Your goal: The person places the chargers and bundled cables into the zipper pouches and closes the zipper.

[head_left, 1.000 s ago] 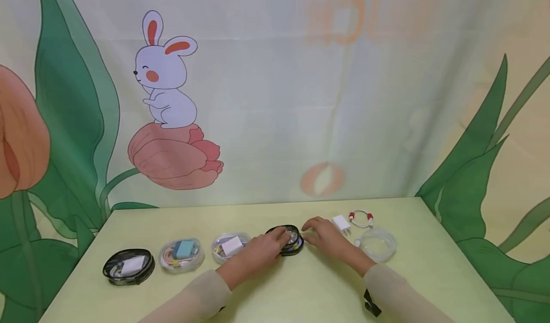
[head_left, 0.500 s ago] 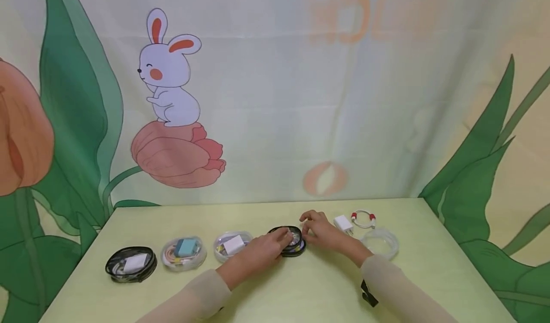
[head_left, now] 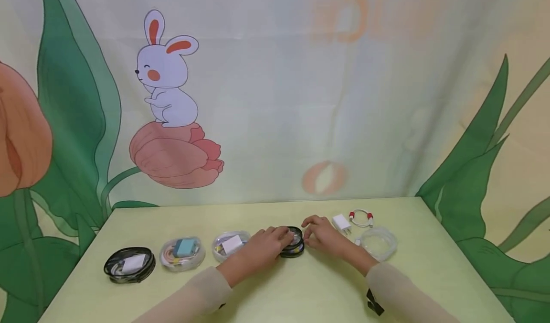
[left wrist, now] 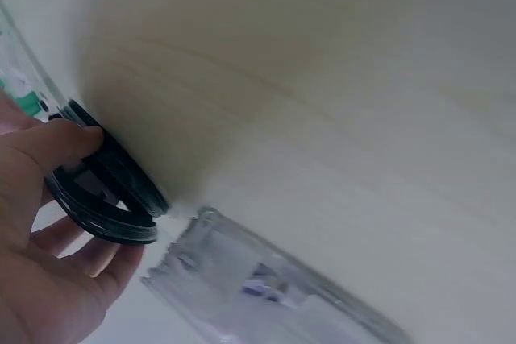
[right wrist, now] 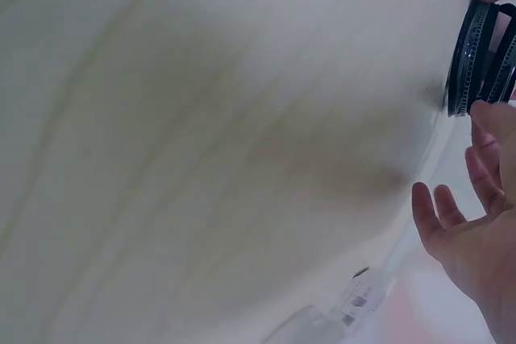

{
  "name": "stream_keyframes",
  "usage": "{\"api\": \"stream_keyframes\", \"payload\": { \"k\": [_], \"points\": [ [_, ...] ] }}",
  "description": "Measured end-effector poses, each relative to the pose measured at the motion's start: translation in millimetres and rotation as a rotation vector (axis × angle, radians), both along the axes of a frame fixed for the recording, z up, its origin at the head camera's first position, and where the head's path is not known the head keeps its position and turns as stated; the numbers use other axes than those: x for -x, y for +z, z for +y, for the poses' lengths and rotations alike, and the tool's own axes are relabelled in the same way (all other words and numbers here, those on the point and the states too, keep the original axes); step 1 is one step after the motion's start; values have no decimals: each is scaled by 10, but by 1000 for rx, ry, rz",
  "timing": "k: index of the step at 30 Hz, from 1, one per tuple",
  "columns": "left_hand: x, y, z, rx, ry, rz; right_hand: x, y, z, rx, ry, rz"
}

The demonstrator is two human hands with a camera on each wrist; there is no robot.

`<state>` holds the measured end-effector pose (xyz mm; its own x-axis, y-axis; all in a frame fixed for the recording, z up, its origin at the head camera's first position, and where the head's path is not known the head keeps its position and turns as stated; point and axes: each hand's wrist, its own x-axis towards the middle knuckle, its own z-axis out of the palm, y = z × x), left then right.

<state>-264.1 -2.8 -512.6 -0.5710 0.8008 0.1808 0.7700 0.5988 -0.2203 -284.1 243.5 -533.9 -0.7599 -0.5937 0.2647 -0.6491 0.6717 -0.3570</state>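
Observation:
Near the middle of the table, a round clear case with black zippered rims (head_left: 293,252) stands with its lid raised. My left hand (head_left: 263,247) holds it from the left, thumb on top and other fingers against its side in the left wrist view, where the case (left wrist: 105,219) shows a gap between its two black rims. At the case's right edge is my right hand (head_left: 323,233); in the right wrist view its thumb touches the lower end of the case (right wrist: 469,62), while the other fingers are spread, loosely bent. The case's contents are mostly hidden.
Left of my hands lie a clear case with a white charger (head_left: 232,245), one with a blue charger (head_left: 185,248) and a black-rimmed case (head_left: 130,265). To the right are a white charger (head_left: 341,223), a short red-ended cable (head_left: 362,212) and a clear round case (head_left: 386,239).
My left hand has shifted slightly over the case and covers more of its raised lid. My right hand stays beside the case, its fingers moving only slightly.

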Motion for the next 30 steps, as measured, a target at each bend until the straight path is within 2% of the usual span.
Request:
{"api": "stream_keyframes", "payload": {
  "k": [4,7,12,14,17,24,30],
  "points": [
    [-12,-27,-49,-19,-23,-53,-2,-63,-3,49,-40,-99],
    [-26,-26,-67,-16,-19,-55,7,-64,-1,49,-34,-121],
    [-17,4,-75,-4,4,-55,25,13,-13,15,-3,-62],
    [-15,9,-73,-9,2,-54,22,29,-20,5,2,-24],
    [-16,-1,-70,-17,-8,-38,7,31,-32,14,-9,-13],
    [-14,16,-68,-22,-2,-19,-16,50,-46,126,-63,-139],
    [-6,-5,-70,-11,8,-49,-41,22,-49,139,-92,-191]
  ]
}}
